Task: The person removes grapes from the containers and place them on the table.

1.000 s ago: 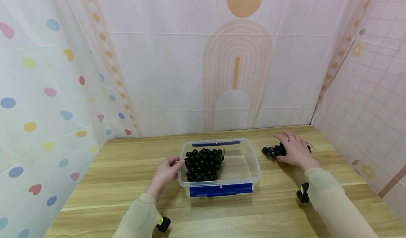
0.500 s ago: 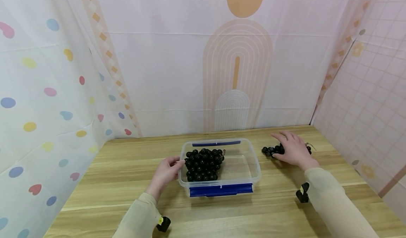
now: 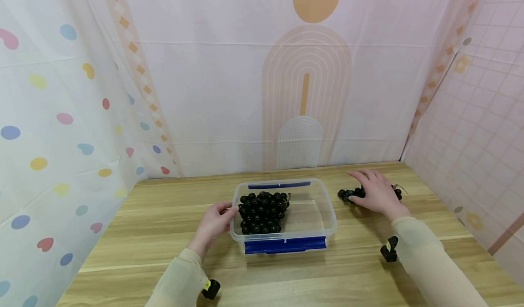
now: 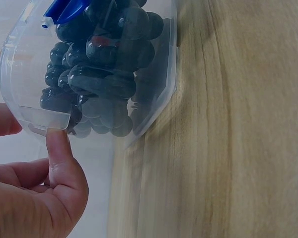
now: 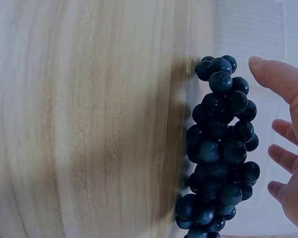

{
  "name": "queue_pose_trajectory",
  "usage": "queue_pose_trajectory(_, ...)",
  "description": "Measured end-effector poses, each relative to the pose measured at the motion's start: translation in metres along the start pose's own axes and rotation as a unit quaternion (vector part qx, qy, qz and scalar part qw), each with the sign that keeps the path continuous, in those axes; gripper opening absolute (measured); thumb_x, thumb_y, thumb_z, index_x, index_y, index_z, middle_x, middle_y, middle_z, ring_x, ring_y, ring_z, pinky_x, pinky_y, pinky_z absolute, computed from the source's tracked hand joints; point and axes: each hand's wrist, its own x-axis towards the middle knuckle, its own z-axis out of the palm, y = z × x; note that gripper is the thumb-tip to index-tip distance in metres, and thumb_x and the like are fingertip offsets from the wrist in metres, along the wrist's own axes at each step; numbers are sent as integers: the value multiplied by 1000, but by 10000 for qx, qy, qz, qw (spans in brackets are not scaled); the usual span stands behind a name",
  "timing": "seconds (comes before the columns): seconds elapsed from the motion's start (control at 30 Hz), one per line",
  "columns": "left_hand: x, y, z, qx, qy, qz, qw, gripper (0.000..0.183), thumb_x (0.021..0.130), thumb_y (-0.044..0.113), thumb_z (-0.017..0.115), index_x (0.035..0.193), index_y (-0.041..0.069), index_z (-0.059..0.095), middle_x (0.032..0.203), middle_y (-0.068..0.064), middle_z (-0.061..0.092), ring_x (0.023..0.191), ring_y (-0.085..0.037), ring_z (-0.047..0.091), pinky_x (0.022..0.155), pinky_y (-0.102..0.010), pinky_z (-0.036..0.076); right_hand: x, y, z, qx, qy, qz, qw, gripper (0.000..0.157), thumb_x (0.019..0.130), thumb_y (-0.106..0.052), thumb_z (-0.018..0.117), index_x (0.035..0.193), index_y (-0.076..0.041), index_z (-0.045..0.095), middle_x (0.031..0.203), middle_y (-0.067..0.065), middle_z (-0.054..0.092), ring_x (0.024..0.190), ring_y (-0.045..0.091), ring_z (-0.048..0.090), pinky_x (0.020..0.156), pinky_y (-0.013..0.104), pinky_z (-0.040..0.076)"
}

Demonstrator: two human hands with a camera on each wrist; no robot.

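Note:
My left hand point(image 3: 214, 224) pinches the left rim of a clear plastic food container point(image 3: 330, 216) with blue clip latches. Its thumb point(image 4: 58, 144) presses the rim's edge in the left wrist view. Inside the container, toward its left side, lies a bunch of dark grapes point(image 3: 263, 213). A second bunch of black grapes point(image 5: 216, 148) lies on the table to the right of the container. My right hand point(image 3: 378, 195) hovers over this bunch with spread fingers. In the right wrist view, a gap shows between those fingers and the grapes.
The wooden table point(image 3: 163, 220) ends at a hanging cloth backdrop point(image 3: 217, 107), with patterned cloth at both sides too. Blue latches point(image 3: 285, 245) sit at the container's front and back edges. A small black camera point(image 3: 211, 289) is strapped under each wrist.
My right hand has shifted slightly left over the loose bunch of grapes. The left hand, the container and both bunches stay where they were.

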Motion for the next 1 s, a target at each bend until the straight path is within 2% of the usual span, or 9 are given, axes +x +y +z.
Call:
queue_pose_trajectory(0.27,0,0,0,-26,-7,-6,10000,39,99,15,60,130,-8,57,102,-17,60,77,-17,55,67,-29,50,2,-2,0,45,24,20,10000,70,85,-30,78,144,-8,47,135,27,49,122,50,44,100,68,30)
queue_pose_trajectory(0.63,0,0,0,-41,-40,19,10000,41,99,16,61,131,-8,56,102,-18,59,77,-18,55,67,-30,51,3,-3,0,86,301,-117,9994,67,85,-26,79,141,-8,50,129,26,53,118,49,47,97,67,35)
queue_pose_trajectory(1.0,0,0,1,-117,-49,56,9999,41,99,14,60,131,-11,55,101,-17,59,75,-16,54,65,-28,49,5,-7,-1,172,306,-133,9993,66,84,-25,79,141,-7,51,130,26,53,118,48,47,98,65,35)
